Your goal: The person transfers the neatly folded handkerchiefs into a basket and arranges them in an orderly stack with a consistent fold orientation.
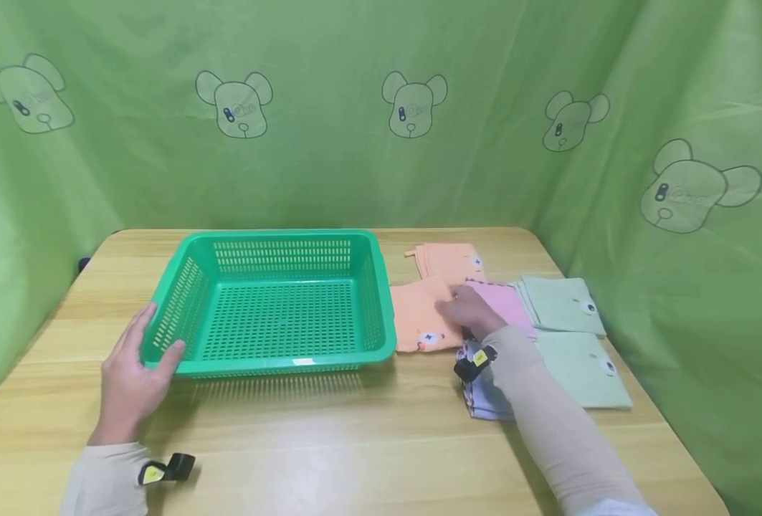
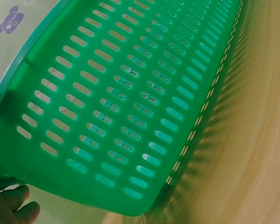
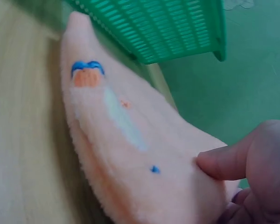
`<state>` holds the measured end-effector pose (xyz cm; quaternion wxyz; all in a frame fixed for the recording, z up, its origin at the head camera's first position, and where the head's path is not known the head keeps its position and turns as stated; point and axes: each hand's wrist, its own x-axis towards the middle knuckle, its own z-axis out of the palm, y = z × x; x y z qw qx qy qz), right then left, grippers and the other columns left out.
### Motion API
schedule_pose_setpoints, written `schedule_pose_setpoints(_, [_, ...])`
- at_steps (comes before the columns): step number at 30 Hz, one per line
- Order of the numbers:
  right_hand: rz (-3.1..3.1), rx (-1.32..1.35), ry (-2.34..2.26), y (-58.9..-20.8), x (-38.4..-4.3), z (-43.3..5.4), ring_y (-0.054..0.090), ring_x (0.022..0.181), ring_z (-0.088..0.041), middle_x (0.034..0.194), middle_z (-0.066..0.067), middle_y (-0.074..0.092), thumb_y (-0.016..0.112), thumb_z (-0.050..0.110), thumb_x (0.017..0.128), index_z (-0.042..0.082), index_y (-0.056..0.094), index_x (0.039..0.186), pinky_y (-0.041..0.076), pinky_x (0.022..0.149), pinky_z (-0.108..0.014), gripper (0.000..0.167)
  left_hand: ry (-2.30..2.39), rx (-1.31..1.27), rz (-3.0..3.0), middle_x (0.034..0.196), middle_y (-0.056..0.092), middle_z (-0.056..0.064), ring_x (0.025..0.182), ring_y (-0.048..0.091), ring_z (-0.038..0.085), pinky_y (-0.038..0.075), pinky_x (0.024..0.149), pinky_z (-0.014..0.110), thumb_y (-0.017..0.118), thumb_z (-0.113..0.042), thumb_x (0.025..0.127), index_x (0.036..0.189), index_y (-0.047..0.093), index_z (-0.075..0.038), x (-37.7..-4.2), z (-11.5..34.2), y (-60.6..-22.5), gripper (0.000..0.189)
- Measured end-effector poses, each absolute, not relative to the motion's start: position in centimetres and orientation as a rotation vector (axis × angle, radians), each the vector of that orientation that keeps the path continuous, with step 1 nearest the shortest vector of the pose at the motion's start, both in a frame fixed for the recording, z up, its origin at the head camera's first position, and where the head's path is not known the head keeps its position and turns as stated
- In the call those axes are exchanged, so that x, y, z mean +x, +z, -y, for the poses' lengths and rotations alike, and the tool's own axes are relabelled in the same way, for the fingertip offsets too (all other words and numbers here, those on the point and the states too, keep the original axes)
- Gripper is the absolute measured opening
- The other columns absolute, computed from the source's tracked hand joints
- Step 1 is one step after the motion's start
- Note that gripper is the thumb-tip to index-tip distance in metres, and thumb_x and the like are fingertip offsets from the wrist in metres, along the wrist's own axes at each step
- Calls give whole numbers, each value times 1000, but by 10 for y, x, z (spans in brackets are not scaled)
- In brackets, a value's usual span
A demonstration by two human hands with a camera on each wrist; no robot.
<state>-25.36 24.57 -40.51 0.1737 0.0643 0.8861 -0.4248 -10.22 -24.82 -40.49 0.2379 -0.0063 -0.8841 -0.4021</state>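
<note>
A green plastic basket (image 1: 290, 362) with slotted walls sits on the table, nothing lying inside it. At its near left corner my left hand (image 1: 129, 383) grips the rim; in the left wrist view, fingertips (image 2: 27, 212) show beside the slotted wall. To the right of the basket, my right hand (image 1: 474, 312) pinches a folded orange towel (image 1: 419, 308) with an embroidered face. In the right wrist view the thumb (image 3: 224, 161) presses on top of the fuzzy towel, and its near end bulges upward. The other fingers are mostly hidden beneath it.
Behind lies another orange towel (image 1: 445, 259). A pink towel (image 1: 499, 304), a bluish one (image 1: 487, 398) and two pale green towels (image 1: 558, 301) lie at the right, partly under my right arm. Green curtains (image 1: 329, 179) surround the wooden table (image 1: 303, 444).
</note>
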Motion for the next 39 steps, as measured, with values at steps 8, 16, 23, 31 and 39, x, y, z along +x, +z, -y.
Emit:
schedule_pose_setpoints(8, [-2372, 240, -1444, -406, -256, -249, 62, 84, -23, 110, -19, 55, 58, 17, 94, -6, 43, 130, 55, 74, -31, 45, -1057, -62, 2381, 149, 37, 25, 135, 32, 48, 21, 110, 63, 65, -17, 89, 146, 40, -4, -103, 248, -407, 63])
schedule_pose_setpoints(16, [-2227, 267, -1630, -401, -254, -248, 63, 95, -28, 123, -25, 50, 58, 15, 95, -7, 29, 142, 56, 83, -35, 60, -788, -164, 2379, 147, 38, 27, 134, 33, 49, 29, 105, 66, 59, -24, 90, 140, 46, 0, -101, 242, -405, 57])
schedule_pose_setpoints(23, [-2147, 261, -1714, -398, -253, -249, 65, 94, -26, 123, -25, 53, 55, 16, 97, -6, 24, 145, 56, 83, -37, 61, -762, -183, 2445, 146, 38, 28, 131, 36, 51, 29, 102, 69, 57, -31, 93, 139, 48, -1, -101, 238, -405, 56])
schedule_pose_setpoints(31, [-2056, 265, -1796, -388, -253, -248, 66, 95, -28, 121, -24, 54, 52, 12, 97, -4, 28, 141, 55, 86, -40, 52, -797, -172, 2409, 144, 41, 28, 129, 38, 52, 28, 104, 67, 60, -24, 89, 135, 51, 0, -102, 236, -405, 53])
schedule_pose_setpoints(39, [-1983, 297, -1887, -383, -254, -247, 66, 98, -26, 126, -22, 53, 52, 10, 97, -1, 31, 139, 54, 88, -40, 48, -812, -160, 2404, 146, 40, 26, 129, 38, 51, 29, 103, 68, 60, -19, 86, 136, 50, -1, -103, 236, -405, 54])
